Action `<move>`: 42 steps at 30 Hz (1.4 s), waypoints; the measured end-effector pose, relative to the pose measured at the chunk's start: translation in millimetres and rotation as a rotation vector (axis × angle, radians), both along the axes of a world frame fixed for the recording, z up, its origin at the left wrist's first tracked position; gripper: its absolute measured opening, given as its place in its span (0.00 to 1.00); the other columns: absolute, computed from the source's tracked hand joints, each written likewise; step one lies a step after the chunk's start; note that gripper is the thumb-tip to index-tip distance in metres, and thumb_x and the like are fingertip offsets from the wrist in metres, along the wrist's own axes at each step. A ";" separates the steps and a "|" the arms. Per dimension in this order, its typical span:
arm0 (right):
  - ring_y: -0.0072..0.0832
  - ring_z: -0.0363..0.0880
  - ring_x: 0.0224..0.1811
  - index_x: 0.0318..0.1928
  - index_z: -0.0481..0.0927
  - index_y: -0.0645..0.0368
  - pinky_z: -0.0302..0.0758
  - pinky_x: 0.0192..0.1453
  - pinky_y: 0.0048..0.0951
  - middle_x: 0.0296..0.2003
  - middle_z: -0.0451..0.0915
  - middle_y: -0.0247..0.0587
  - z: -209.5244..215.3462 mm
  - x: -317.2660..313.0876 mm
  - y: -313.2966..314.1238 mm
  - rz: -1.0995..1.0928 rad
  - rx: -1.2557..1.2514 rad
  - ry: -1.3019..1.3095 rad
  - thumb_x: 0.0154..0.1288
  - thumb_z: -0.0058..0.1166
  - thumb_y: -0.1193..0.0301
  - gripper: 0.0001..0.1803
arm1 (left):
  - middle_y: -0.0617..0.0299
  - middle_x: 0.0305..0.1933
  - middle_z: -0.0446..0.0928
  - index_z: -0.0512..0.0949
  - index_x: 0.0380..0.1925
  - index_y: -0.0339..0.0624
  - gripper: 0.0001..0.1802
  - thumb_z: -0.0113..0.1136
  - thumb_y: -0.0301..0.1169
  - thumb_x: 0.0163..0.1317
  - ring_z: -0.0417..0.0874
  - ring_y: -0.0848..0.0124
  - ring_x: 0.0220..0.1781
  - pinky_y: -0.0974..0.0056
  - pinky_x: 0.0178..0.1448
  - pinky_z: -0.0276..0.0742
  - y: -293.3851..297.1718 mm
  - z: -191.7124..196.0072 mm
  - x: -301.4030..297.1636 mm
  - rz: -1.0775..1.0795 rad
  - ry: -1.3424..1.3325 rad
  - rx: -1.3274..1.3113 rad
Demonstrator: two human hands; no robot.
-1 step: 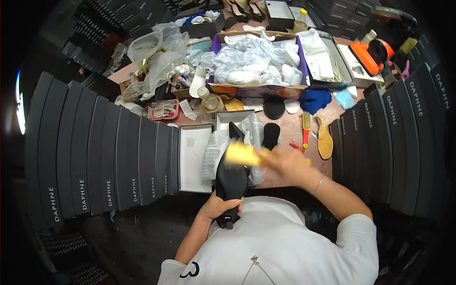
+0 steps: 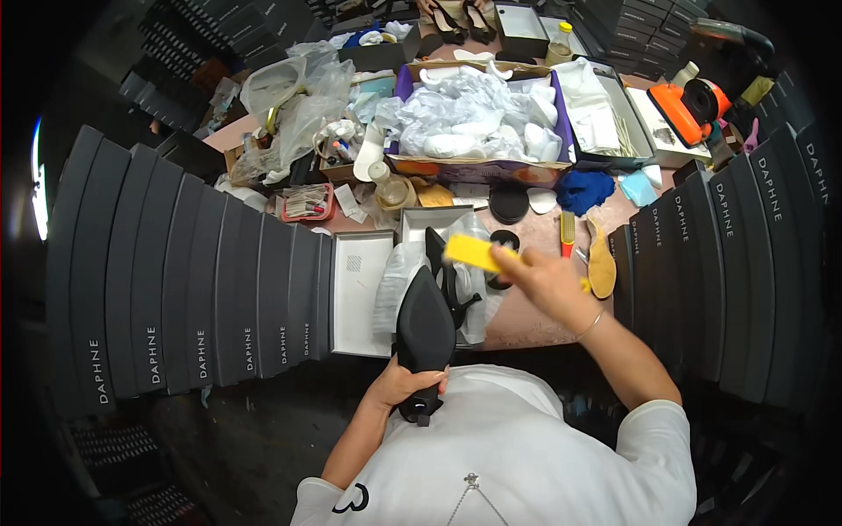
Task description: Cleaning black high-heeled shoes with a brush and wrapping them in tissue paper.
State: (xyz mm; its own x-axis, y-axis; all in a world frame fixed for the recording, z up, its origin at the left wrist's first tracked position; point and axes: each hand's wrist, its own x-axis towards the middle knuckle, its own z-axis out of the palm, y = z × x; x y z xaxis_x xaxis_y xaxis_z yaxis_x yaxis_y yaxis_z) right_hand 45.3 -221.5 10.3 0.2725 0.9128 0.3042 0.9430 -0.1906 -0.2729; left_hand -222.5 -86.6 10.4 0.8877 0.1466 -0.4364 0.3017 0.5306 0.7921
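My left hand (image 2: 405, 386) is closed around the heel end of a black pointed high-heeled shoe (image 2: 427, 329), its dark sole turned up. In my right hand (image 2: 548, 285), raised to the right of the toe, is a yellow-headed brush (image 2: 471, 252), apart from the sole; its bristles do not show. A second black heeled shoe (image 2: 446, 276) lies behind the held one, on white tissue paper (image 2: 400, 280) in an open grey shoebox (image 2: 430, 213). A white-lined box lid (image 2: 361, 302) sits to its left.
Stacked dark shoeboxes (image 2: 189, 289) wall the left side, more shoeboxes (image 2: 702, 254) the right. A purple carton (image 2: 491, 168) of crumpled tissue stands behind. A red-handled brush (image 2: 567, 230), a tan insole (image 2: 602, 263) and a blue cloth (image 2: 583, 190) lie rightward. Another person's hands hold black heels (image 2: 450, 28) at the far end.
My right hand has moved the yellow brush rightward and away from me, off the shoe's sole. My left hand and its shoe have hardly moved.
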 end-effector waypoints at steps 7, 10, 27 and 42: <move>0.34 0.72 0.18 0.64 0.72 0.41 0.71 0.20 0.35 0.23 0.69 0.38 -20.3 3.4 15.0 0.011 -0.109 -0.075 0.63 0.55 0.64 0.27 | 0.56 0.36 0.77 0.73 0.48 0.34 0.24 0.69 0.30 0.52 0.81 0.67 0.35 0.62 0.42 0.80 5.0 -11.0 -12.6 0.112 -0.072 -0.095; 0.40 0.75 0.24 0.62 0.74 0.48 0.72 0.27 0.37 0.26 0.72 0.42 31.7 4.9 28.4 -0.043 0.209 0.335 0.63 0.59 0.65 0.25 | 0.55 0.37 0.77 0.73 0.50 0.34 0.40 0.59 0.62 0.55 0.81 0.65 0.35 0.61 0.42 0.80 7.9 -26.7 -14.1 0.102 -0.180 -0.149; 0.36 0.75 0.21 0.64 0.71 0.46 0.71 0.23 0.36 0.26 0.72 0.39 -0.7 -91.6 17.0 0.242 -0.050 0.425 0.65 0.56 0.60 0.28 | 0.55 0.35 0.78 0.74 0.44 0.37 0.43 0.39 0.71 0.61 0.82 0.63 0.36 0.58 0.44 0.83 66.0 -11.8 30.5 0.782 0.011 -0.236; 0.30 0.75 0.20 0.59 0.78 0.42 0.72 0.20 0.32 0.24 0.73 0.34 -14.0 -62.6 -37.1 0.192 -0.067 0.278 0.59 0.61 0.60 0.25 | 0.60 0.26 0.74 0.73 0.33 0.41 0.41 0.37 0.72 0.61 0.77 0.69 0.27 0.67 0.33 0.76 81.6 11.8 44.3 1.004 -0.083 -0.176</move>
